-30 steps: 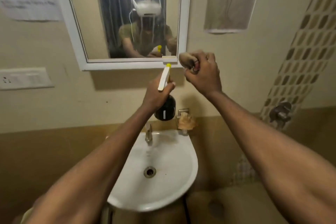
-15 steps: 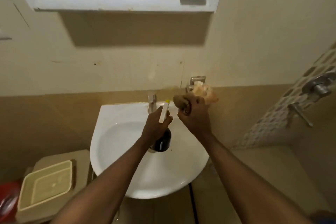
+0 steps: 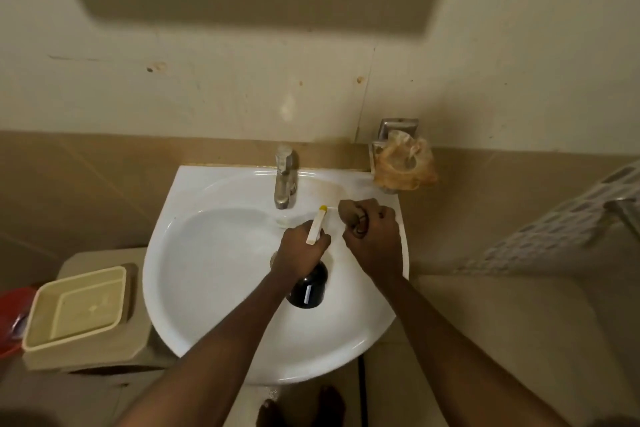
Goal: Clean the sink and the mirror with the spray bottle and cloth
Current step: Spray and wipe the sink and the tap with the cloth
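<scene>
Over the basin, hands: two, both held above the white sink (image 3: 214, 274).
Left hand (image 3: 300, 253): its grip is curled tight round the neck of the one spray bottle (image 3: 307, 288), which has a dark body and a white head with a yellow tip pointing to the far side.
Right hand (image 3: 372, 246): fist closed round one bunched brown cloth (image 3: 348, 213), a wad of it showing at the far end of the fist, just right of the bottle's tip.
Sink: one, against the far wall, with one metal tap (image 3: 285, 180) at its far rim; a brownish stain lies right of the tap.
Wall holder (image 3: 394, 146): one, at the sink's far right corner, holding a crumpled orange mesh scrubber (image 3: 405, 163).
Beige tub (image 3: 74, 308): one, left of the sink, resting on a beige lidded box; what it holds is unclear.
Feet: the person's bare toes (image 3: 301, 409) show below the sink's near edge.
</scene>
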